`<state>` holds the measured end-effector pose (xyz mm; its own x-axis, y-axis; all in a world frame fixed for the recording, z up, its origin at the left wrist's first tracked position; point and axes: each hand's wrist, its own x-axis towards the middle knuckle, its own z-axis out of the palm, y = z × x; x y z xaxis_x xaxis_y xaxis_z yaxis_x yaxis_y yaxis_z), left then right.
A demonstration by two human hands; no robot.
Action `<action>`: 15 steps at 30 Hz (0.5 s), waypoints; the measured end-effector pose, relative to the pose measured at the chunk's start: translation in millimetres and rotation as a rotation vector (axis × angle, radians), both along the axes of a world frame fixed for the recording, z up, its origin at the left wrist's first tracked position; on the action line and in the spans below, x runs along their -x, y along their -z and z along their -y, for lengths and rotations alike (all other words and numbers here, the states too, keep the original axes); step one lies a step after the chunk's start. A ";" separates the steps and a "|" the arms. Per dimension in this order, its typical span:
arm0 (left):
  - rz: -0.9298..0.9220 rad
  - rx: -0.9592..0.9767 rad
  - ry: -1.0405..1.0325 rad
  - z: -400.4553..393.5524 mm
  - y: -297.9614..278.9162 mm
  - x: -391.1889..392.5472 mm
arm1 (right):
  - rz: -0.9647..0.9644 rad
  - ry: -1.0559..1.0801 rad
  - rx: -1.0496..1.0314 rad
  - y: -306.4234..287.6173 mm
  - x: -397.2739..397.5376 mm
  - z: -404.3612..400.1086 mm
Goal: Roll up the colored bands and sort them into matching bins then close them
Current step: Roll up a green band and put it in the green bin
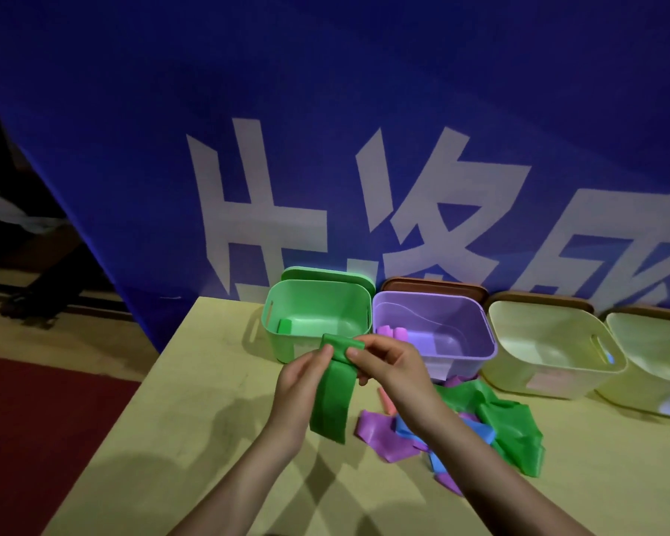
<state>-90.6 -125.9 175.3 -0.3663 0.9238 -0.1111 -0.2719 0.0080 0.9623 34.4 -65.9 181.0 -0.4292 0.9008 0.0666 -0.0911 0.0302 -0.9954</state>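
Observation:
A green band [331,396] hangs in the air in front of the green bin [283,342], its top end wound into a small roll. My left hand [302,381] pinches the roll from the left. My right hand [387,361] pinches it from the right. The green bin holds one rolled green band [285,326]. Beside it the purple bin [476,353] holds pink and purple rolls [397,334]. A loose pile of bands [492,423], green, purple and blue, lies on the table to the right of my hands.
Two pale yellow bins [550,384] [650,396] stand right of the purple one. A green lid [325,273] and brown lids [434,285] lean behind the bins against a blue banner. The table's left edge [132,400] drops to a red floor.

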 end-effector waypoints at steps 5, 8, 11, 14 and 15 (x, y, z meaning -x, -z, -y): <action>0.057 0.052 -0.048 -10.3 -3.4 1.7 | 0.103 0.036 -0.157 -0.2 3.9 -7.4; 0.137 0.093 -0.034 -15.7 -4.3 0.1 | 0.165 0.103 -0.305 4.6 2.7 -12.4; 0.170 0.087 -0.054 -17.7 -1.4 -3.1 | 0.277 0.149 -0.488 8.1 -1.9 -15.3; 0.232 0.089 -0.048 -16.4 1.7 -4.8 | 0.371 0.138 -0.659 6.4 -5.3 -11.8; 0.244 0.098 -0.036 -15.9 2.8 -4.7 | 0.398 0.133 -0.694 6.5 -6.6 -10.2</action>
<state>-85.9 -110.0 172.5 -0.3503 0.8910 -0.2887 -0.4972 0.0843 0.8635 40.9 -55.8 174.5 -0.4310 0.7553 0.4937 0.3137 0.6385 -0.7029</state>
